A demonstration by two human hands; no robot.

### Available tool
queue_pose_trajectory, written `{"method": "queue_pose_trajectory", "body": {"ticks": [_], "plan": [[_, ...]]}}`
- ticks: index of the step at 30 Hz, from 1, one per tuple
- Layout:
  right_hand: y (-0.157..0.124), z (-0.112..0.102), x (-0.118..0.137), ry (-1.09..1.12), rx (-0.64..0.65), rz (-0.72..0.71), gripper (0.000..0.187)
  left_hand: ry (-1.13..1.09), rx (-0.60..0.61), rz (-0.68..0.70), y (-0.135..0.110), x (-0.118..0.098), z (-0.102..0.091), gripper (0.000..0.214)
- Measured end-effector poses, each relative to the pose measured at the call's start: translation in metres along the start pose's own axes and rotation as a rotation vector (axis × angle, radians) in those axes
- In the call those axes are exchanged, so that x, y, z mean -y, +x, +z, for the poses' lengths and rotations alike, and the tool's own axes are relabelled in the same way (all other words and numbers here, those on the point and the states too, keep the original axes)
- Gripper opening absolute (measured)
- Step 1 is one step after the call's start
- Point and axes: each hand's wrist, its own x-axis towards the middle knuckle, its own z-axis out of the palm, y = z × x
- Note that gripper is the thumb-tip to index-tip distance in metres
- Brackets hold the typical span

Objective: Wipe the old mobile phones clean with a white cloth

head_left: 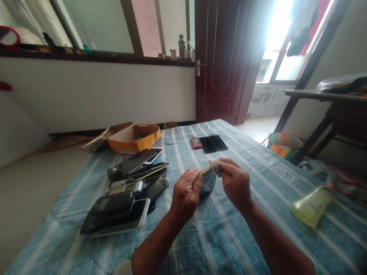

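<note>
Over the middle of the bed, my left hand (pixel 187 187) grips a dark smartphone (pixel 208 182) by one end, its gold-coloured edge turned up. My right hand (pixel 235 181) pinches a crumpled white tissue or cloth (pixel 215 165) against the phone's far corner. Beyond my hands lie a small pink phone (pixel 196 143) and two black smartphones (pixel 213 143) side by side. To the left is a loose pile of phones and dark devices (pixel 114 206), with a white-edged tablet (pixel 143 214) at the bottom.
An open orange cardboard box (pixel 134 143) stands behind the pile, its lid (pixel 109 133) beside it. A yellowish clear bag or pouch (pixel 311 208) lies at the right on the blue striped bedsheet (pixel 258 175). A dark table (pixel 329 97) stands further right.
</note>
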Motion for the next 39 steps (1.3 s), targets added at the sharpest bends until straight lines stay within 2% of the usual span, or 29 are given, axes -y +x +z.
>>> {"method": "queue_pose_trajectory", "body": {"ticks": [6, 12, 15, 19, 26, 32, 39], "plan": [[-0.003, 0.002, -0.012, 0.095, 0.095, 0.237, 0.024, 0.028, -0.03, -0.004, 0.003, 0.001, -0.002, 0.025], [-0.013, 0.007, -0.019, -0.017, 0.135, 0.19, 0.024, 0.05, -0.04, -0.047, 0.003, 0.005, -0.006, 0.026], [-0.023, 0.011, -0.03, -0.084, 0.254, 0.223, 0.024, 0.07, -0.041, -0.083, 0.006, 0.008, -0.01, 0.027], [-0.029, 0.014, -0.043, -0.1, 0.361, 0.341, 0.023, 0.044, 0.008, -0.169, 0.014, 0.01, -0.019, 0.029], [-0.017, 0.01, -0.035, 0.093, 0.288, 0.434, 0.022, -0.2, 0.229, -0.427, 0.023, 0.007, -0.035, 0.033], [-0.014, 0.009, -0.023, 0.136, 0.212, 0.336, 0.024, -0.393, 0.229, -0.466, 0.022, 0.0, -0.032, 0.03], [-0.005, -0.001, -0.009, -0.058, 0.046, 0.033, 0.03, -0.619, 0.145, -0.462, 0.008, 0.007, -0.005, 0.028]]}}
